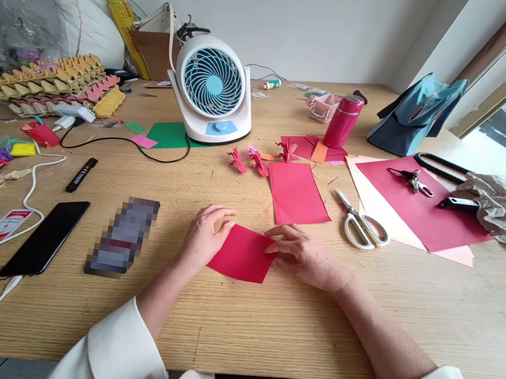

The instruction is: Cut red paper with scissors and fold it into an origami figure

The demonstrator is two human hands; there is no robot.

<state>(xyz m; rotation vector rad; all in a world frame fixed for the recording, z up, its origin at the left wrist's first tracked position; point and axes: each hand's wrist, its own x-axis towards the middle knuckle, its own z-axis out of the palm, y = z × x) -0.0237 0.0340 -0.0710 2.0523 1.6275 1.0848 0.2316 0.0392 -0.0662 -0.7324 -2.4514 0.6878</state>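
A small red sheet of paper [242, 256] lies on the table in front of me, between both hands. My left hand [206, 233] grips its left edge, thumb on top and fingers behind. On the opposite edge, my right hand [302, 256] holds the paper between thumb and fingers; part of that grip is hidden. Just beyond is a larger red sheet [300, 194]. Several small cut red paper figures [257, 163] sit at its far left corner. White-handled scissors [363, 225] rest to the right, blades slightly apart.
A white fan [214, 88] stands at the back, near a pink bottle [343, 122]. Right of the scissors are large red and cream sheets [427, 201] with keys and crumpled cloth. Phones [46, 238], a black marker [82, 175] and white cables occupy the left side.
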